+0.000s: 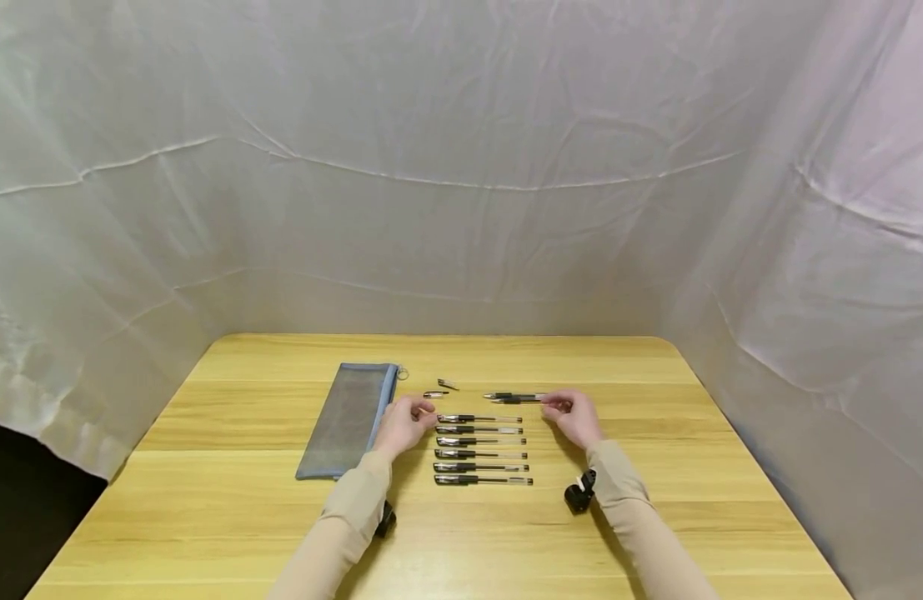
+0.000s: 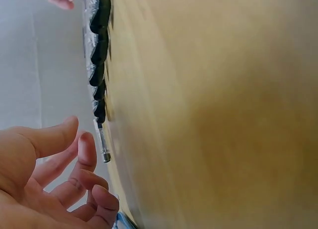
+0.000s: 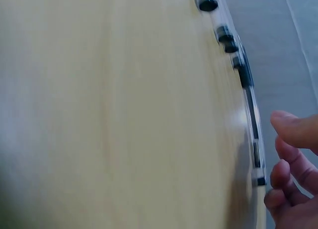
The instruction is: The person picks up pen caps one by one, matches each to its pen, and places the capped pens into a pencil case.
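L hand (image 1: 404,425) empty, fingers loose; R hand (image 1: 574,418) likewise, nr far uncapped pens (image 1: 510,401). Prob. mid-capping; next needs one pinched & a cap (image 1: 435,394) lined up.

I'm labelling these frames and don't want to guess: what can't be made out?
Head view: the mesh pouch's near right corner, hidden by the left sleeve.
Head view: any print on the six pens in the row, too small.
Head view: rear ends of the two uncapped pens, behind the right hand.
Left wrist view: most of the right hand, cut off by the top edge.
Right wrist view: nearest pen, blurred and mostly cut off.
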The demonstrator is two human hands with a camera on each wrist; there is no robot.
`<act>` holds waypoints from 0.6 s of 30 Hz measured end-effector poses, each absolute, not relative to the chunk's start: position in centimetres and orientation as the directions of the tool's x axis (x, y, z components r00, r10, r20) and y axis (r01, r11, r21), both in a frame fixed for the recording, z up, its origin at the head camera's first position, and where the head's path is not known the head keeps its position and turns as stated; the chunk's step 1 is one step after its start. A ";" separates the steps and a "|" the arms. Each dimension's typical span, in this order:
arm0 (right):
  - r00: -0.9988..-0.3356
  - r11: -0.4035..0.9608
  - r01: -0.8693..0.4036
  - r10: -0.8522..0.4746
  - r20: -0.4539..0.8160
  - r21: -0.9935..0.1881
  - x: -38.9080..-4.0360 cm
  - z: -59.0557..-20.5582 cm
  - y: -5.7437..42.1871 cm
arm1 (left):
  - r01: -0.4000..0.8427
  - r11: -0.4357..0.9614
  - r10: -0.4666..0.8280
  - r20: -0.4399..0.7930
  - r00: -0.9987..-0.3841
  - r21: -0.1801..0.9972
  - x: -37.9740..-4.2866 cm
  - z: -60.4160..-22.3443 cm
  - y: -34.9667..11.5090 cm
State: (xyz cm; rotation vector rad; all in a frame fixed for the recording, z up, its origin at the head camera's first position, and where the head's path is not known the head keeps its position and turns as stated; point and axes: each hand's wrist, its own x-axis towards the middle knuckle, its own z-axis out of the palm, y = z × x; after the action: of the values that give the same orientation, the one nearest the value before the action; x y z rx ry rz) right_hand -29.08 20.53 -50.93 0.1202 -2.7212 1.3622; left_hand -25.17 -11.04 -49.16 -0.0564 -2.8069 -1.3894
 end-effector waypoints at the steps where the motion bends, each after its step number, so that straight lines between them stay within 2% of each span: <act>1: -0.992 0.597 -0.105 -0.011 0.123 -0.795 -29.2 -51.0 20.7 | 0.039 0.591 0.029 0.027 -0.999 0.805 -25.1 -49.1 -11.1; 8: -0.989 0.626 -0.069 0.057 0.134 -0.777 -29.6 -51.1 21.3 | 0.057 0.562 0.024 0.053 -0.998 0.825 -24.5 -48.8 -11.4; 18: -0.991 0.674 -0.078 0.026 0.130 -0.734 -29.9 -50.9 21.2 | 0.073 0.571 0.025 0.072 -0.997 0.817 -24.4 -48.6 -11.3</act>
State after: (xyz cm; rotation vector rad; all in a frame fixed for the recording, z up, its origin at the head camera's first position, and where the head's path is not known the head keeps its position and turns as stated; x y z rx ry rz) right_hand -29.92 21.18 -50.88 0.0428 -2.7547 1.2173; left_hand -24.36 -11.27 -48.59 -0.0855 -2.7382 -1.4279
